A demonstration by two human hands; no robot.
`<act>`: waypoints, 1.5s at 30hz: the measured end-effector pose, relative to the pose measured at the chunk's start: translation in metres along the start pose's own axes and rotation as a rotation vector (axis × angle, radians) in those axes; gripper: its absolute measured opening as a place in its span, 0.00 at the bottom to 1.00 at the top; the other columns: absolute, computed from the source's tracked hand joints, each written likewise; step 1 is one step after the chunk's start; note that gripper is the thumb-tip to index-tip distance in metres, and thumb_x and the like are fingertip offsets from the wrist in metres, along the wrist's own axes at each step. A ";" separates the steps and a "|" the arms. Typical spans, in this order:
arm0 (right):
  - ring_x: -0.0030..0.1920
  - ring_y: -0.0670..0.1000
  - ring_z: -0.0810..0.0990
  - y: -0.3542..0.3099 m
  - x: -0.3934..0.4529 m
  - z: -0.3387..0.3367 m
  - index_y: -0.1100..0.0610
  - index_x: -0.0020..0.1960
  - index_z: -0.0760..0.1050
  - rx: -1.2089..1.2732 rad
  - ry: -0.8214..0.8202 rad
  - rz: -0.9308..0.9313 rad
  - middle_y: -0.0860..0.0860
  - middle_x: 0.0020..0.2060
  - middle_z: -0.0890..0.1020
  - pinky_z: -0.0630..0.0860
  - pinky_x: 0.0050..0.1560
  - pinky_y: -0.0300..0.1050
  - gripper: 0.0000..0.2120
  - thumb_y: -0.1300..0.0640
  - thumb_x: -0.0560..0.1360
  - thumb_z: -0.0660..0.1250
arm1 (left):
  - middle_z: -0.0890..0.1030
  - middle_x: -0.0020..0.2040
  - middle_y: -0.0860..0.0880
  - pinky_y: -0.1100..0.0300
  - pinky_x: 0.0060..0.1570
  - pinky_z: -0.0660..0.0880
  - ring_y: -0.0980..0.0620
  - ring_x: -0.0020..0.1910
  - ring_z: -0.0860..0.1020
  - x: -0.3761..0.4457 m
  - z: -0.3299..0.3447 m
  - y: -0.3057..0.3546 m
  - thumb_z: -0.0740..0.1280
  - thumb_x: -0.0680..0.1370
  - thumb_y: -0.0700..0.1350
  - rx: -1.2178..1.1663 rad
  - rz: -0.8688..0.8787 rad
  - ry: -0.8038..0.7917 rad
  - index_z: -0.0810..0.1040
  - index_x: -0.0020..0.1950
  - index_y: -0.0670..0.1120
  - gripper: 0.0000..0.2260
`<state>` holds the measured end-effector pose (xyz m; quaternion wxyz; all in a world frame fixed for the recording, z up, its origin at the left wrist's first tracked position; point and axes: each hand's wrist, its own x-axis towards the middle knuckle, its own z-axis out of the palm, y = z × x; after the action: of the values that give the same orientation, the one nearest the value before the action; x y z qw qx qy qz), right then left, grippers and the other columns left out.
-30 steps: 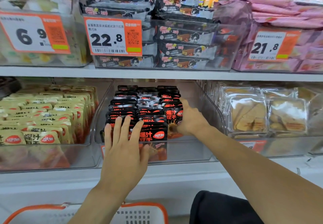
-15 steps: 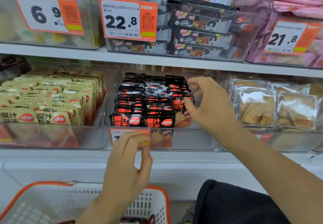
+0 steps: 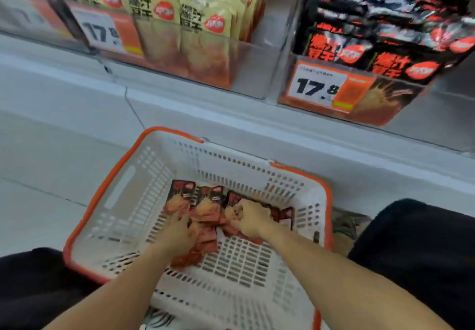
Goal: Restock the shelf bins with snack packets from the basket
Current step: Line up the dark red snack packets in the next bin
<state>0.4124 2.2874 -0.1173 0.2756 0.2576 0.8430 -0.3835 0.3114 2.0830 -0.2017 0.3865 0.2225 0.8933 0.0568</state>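
The white basket (image 3: 244, 265) with an orange rim sits on the floor below the shelf. Several red-and-black snack packets (image 3: 208, 201) lie in a heap at its far side. Both my hands are down inside it. My left hand (image 3: 177, 232) has its fingers curled over the packets on the left of the heap. My right hand (image 3: 246, 216) is closed like a fist round packets on the right. Up at the top right, the clear shelf bin (image 3: 359, 103) holds rows of matching black packets (image 3: 380, 46) behind a 17.8 price tag.
A neighbouring clear bin (image 3: 246, 67) at the top left holds yellow packets (image 3: 180, 15), with its own price tag. The white shelf ledge (image 3: 231, 113) juts out above the basket. My black-clad knees (image 3: 424, 252) flank the basket on both sides.
Both hands have left the shelf bin and dropped into the basket, where they now grip packets. My view has tilted down from the shelves to the basket.
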 end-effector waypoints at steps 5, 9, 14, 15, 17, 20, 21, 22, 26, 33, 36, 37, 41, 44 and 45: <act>0.59 0.54 0.78 0.007 0.041 0.084 0.57 0.74 0.66 0.410 0.153 0.145 0.53 0.62 0.77 0.75 0.60 0.49 0.28 0.48 0.79 0.69 | 0.59 0.79 0.41 0.46 0.73 0.61 0.38 0.77 0.58 0.018 0.019 -0.014 0.56 0.81 0.60 -0.044 -0.023 -0.079 0.58 0.80 0.46 0.30; 0.46 0.50 0.77 0.000 0.072 0.095 0.56 0.60 0.75 0.410 0.396 0.264 0.48 0.47 0.78 0.73 0.46 0.43 0.26 0.37 0.73 0.71 | 0.53 0.81 0.44 0.43 0.75 0.58 0.37 0.79 0.54 0.025 0.027 -0.008 0.58 0.82 0.58 -0.054 -0.062 -0.136 0.54 0.81 0.54 0.29; 0.56 0.55 0.77 -0.004 0.101 0.098 0.53 0.59 0.74 0.252 0.323 0.264 0.51 0.53 0.77 0.73 0.50 0.46 0.21 0.45 0.73 0.75 | 0.64 0.76 0.47 0.41 0.71 0.64 0.40 0.74 0.63 0.024 0.021 -0.008 0.60 0.78 0.60 -0.145 -0.144 -0.145 0.69 0.73 0.58 0.23; 0.57 0.55 0.77 -0.001 0.101 0.097 0.54 0.61 0.73 0.241 0.305 0.264 0.51 0.54 0.77 0.73 0.51 0.46 0.20 0.50 0.73 0.75 | 0.68 0.72 0.47 0.42 0.70 0.66 0.41 0.72 0.66 0.022 0.018 -0.004 0.60 0.77 0.60 -0.164 -0.158 -0.085 0.72 0.71 0.55 0.23; 0.53 0.54 0.78 0.006 0.092 0.093 0.55 0.60 0.73 0.236 0.262 0.254 0.50 0.50 0.77 0.74 0.49 0.46 0.17 0.58 0.74 0.73 | 0.75 0.63 0.46 0.48 0.63 0.72 0.44 0.62 0.73 0.018 0.010 0.007 0.64 0.77 0.55 -0.240 -0.191 0.112 0.77 0.62 0.48 0.17; 0.47 0.53 0.80 0.018 0.075 0.075 0.58 0.56 0.76 0.272 0.067 0.261 0.49 0.46 0.79 0.78 0.45 0.50 0.12 0.61 0.73 0.70 | 0.79 0.50 0.44 0.53 0.47 0.76 0.47 0.47 0.78 0.014 -0.004 0.027 0.68 0.78 0.46 -0.567 -0.262 0.192 0.73 0.51 0.45 0.07; 0.44 0.52 0.80 0.022 0.068 0.065 0.58 0.55 0.76 0.291 -0.016 0.262 0.50 0.45 0.79 0.78 0.43 0.51 0.12 0.62 0.73 0.71 | 0.81 0.49 0.42 0.51 0.45 0.78 0.45 0.45 0.80 0.016 -0.010 0.034 0.70 0.77 0.46 -0.689 -0.271 0.104 0.73 0.49 0.45 0.08; 0.42 0.51 0.79 0.025 0.059 0.053 0.58 0.55 0.76 0.323 -0.068 0.264 0.51 0.43 0.78 0.76 0.40 0.49 0.12 0.63 0.73 0.72 | 0.83 0.49 0.40 0.48 0.48 0.81 0.43 0.46 0.82 0.017 -0.016 0.040 0.72 0.77 0.46 -0.811 -0.277 0.009 0.75 0.49 0.43 0.09; 0.46 0.52 0.81 0.029 0.019 -0.005 0.59 0.56 0.77 0.380 -0.056 0.175 0.56 0.50 0.83 0.81 0.47 0.51 0.16 0.63 0.70 0.77 | 0.85 0.51 0.43 0.55 0.49 0.81 0.47 0.46 0.84 0.002 -0.055 0.068 0.72 0.78 0.43 -1.131 -0.193 -0.266 0.79 0.59 0.40 0.12; 0.53 0.50 0.83 0.014 -0.097 -0.143 0.47 0.63 0.75 0.190 0.141 -0.100 0.48 0.55 0.83 0.80 0.55 0.56 0.25 0.47 0.68 0.79 | 0.82 0.39 0.47 0.48 0.45 0.81 0.51 0.36 0.80 -0.064 -0.120 0.172 0.72 0.78 0.44 -1.048 0.373 -0.153 0.79 0.49 0.41 0.07; 0.48 0.47 0.82 0.005 -0.157 -0.195 0.39 0.60 0.72 0.067 0.345 -0.271 0.45 0.52 0.78 0.77 0.49 0.47 0.14 0.50 0.78 0.70 | 0.82 0.36 0.51 0.53 0.45 0.78 0.52 0.39 0.80 -0.102 -0.150 0.223 0.75 0.75 0.45 -0.886 0.647 0.002 0.78 0.42 0.46 0.07; 0.47 0.44 0.81 0.002 -0.179 -0.206 0.37 0.58 0.71 -0.008 0.443 -0.329 0.42 0.51 0.78 0.76 0.48 0.43 0.12 0.50 0.79 0.69 | 0.81 0.34 0.54 0.61 0.42 0.76 0.55 0.38 0.80 -0.116 -0.158 0.238 0.75 0.76 0.44 -0.874 0.717 0.045 0.78 0.42 0.47 0.07; 0.44 0.37 0.81 0.001 -0.240 -0.237 0.38 0.52 0.70 0.024 0.964 -0.557 0.32 0.43 0.80 0.73 0.43 0.30 0.15 0.59 0.80 0.67 | 0.81 0.46 0.59 0.71 0.49 0.71 0.62 0.49 0.79 -0.159 -0.184 0.283 0.71 0.79 0.45 -0.872 0.907 0.524 0.79 0.53 0.49 0.04; 0.42 0.34 0.78 0.004 -0.263 -0.267 0.42 0.51 0.68 -0.012 1.392 -0.656 0.36 0.43 0.77 0.69 0.44 0.27 0.15 0.62 0.79 0.66 | 0.74 0.66 0.49 0.59 0.67 0.66 0.51 0.68 0.71 -0.151 -0.203 0.297 0.65 0.79 0.47 -0.451 0.999 1.040 0.76 0.66 0.46 0.16; 0.41 0.36 0.77 0.007 -0.265 -0.277 0.43 0.52 0.68 -0.026 1.457 -0.659 0.39 0.43 0.77 0.69 0.43 0.27 0.14 0.62 0.79 0.66 | 0.71 0.71 0.46 0.52 0.71 0.64 0.46 0.73 0.66 -0.144 -0.206 0.300 0.64 0.78 0.48 -0.306 0.983 1.105 0.74 0.69 0.45 0.20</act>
<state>0.5330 2.4508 0.2082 -0.4691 0.1777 0.8481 -0.1704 0.3565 2.3023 0.1196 -0.1610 0.4785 0.7371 0.4492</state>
